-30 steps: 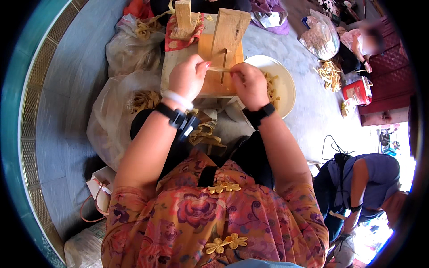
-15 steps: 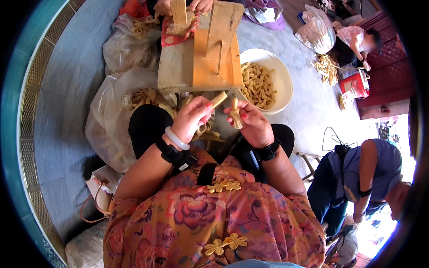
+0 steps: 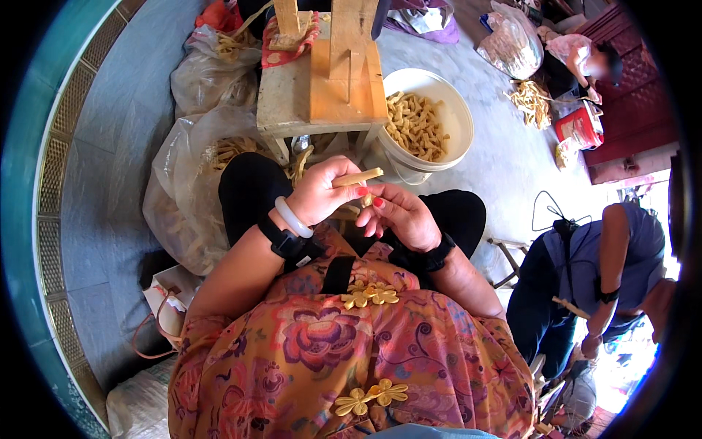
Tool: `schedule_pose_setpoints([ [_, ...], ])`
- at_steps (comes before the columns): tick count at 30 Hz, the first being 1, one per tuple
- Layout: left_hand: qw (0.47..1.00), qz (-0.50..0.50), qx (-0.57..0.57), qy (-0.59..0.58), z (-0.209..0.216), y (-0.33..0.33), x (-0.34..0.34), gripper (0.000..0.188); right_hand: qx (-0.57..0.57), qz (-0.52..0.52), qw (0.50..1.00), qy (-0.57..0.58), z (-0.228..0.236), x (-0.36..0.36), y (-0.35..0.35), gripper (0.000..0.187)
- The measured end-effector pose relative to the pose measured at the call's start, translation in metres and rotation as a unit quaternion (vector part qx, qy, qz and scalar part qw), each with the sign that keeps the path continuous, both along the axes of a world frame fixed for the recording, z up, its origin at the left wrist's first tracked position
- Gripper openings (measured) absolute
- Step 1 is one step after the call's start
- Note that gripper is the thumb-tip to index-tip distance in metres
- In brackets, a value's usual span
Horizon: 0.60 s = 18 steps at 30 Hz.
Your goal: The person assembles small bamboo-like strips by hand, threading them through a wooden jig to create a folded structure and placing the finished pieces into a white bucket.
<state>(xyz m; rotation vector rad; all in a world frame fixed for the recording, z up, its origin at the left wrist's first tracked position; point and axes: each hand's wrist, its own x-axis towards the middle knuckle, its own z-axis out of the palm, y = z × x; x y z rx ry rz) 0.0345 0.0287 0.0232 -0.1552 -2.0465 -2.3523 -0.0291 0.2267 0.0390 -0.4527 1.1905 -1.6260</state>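
Note:
My left hand (image 3: 319, 192) is closed around a short pale-yellow stick (image 3: 360, 178), which juts out to the right past the thumb. Close beside it my right hand (image 3: 406, 218) has its fingers pinched, with a small yellowish piece (image 3: 368, 200) between the two hands' fingertips. Most of that small piece is hidden by the fingers. Both hands are held above my lap, just in front of a low wooden table (image 3: 281, 123). A white bucket (image 3: 463, 121) beyond my right hand holds many short yellowish pieces (image 3: 417, 126).
On the table stands an upright wooden board (image 3: 349, 36) with a thin peg. Clear plastic bags (image 3: 175, 164) of pale strips lie to the left. A person in blue (image 3: 621, 263) bends over at the right; another person (image 3: 574, 55) sits farther back near a red container (image 3: 578, 128).
My hands have come together. The knotted pale piece that showed in my right hand is now mostly covered by fingers. The stick in my left hand has turned nearly level.

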Motion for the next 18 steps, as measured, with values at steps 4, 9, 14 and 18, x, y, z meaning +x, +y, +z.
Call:
schedule_pose_setpoints([
  [4, 0.995, 0.02, -0.099, -0.019, -0.015, 0.006, -0.003, 0.012, 0.046, -0.029, 0.997, 0.06, 0.0, -0.004, 0.009, 0.027],
  [9, 0.996, -0.007, 0.04, -0.081, -0.01, 0.014, 0.0, 0.008, 0.064, -0.045, 0.812, 0.578, 0.008, -0.002, -0.003, 0.039],
  [14, 0.992, -0.042, 0.08, -0.085, -0.012, 0.009, 0.004, 0.014, 0.014, -0.072, 0.829, 0.555, 0.008, 0.005, -0.013, 0.033],
  [18, 0.997, 0.005, 0.078, -0.007, -0.023, 0.019, 0.003, 0.013, 0.049, -0.031, 0.883, 0.466, -0.003, 0.004, -0.013, 0.025],
])
